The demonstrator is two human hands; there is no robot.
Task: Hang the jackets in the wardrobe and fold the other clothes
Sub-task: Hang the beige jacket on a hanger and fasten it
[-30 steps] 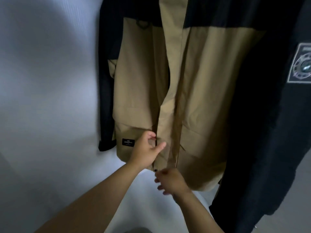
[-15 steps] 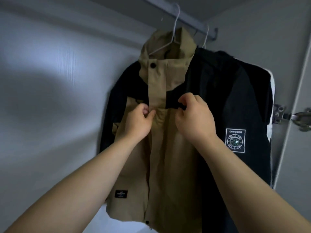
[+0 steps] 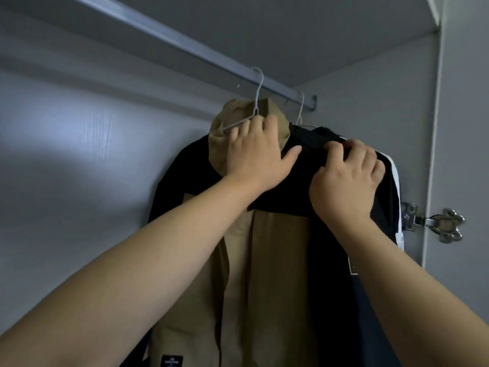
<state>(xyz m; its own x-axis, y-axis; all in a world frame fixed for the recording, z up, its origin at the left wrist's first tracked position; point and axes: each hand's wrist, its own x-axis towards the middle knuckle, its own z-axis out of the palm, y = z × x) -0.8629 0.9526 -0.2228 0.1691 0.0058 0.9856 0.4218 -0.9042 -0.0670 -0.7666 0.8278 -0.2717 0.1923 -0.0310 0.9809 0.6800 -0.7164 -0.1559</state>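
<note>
Jacket (image 3: 277,260) shoulder in raised right hand (image 3: 346,178).

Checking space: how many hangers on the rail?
2: the left white wire hanger holds the tan-and-black jacket, the right white wire hanger holds the dark jacket. Others may be hidden.

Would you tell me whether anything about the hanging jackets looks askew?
Nothing much. The tan jacket and dark jacket hang on wire hangers from the rail. Only the tan jacket's hood looks bunched at its hanger's neck, where the left hand holds it; the right hand grips a black shoulder.
</note>
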